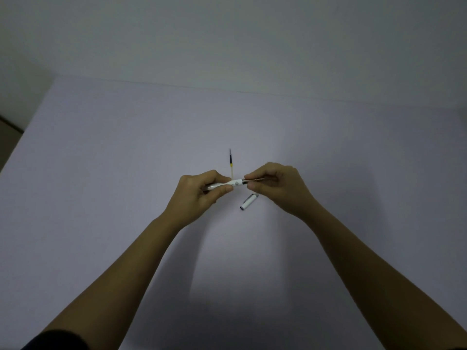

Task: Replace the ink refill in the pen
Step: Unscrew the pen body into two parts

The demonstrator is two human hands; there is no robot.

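Observation:
A white pen barrel [233,183] is held level above the table between both hands. My left hand [202,192] grips its left part with thumb and fingers. My right hand [276,184] pinches the dark, metal-ringed end [246,182] and a thin piece that runs into the palm; what that piece is I cannot tell. A loose ink refill [230,161] with a dark tip and yellowish tube lies on the table just behind the hands, pointing away. The white pen cap [249,202] lies below my right hand.
The pale table [126,160] runs to a far edge against a grey wall [227,34]. Its left edge slants down at the far left, with a strip of dark floor [7,137] beyond. My forearms reach in from the bottom corners.

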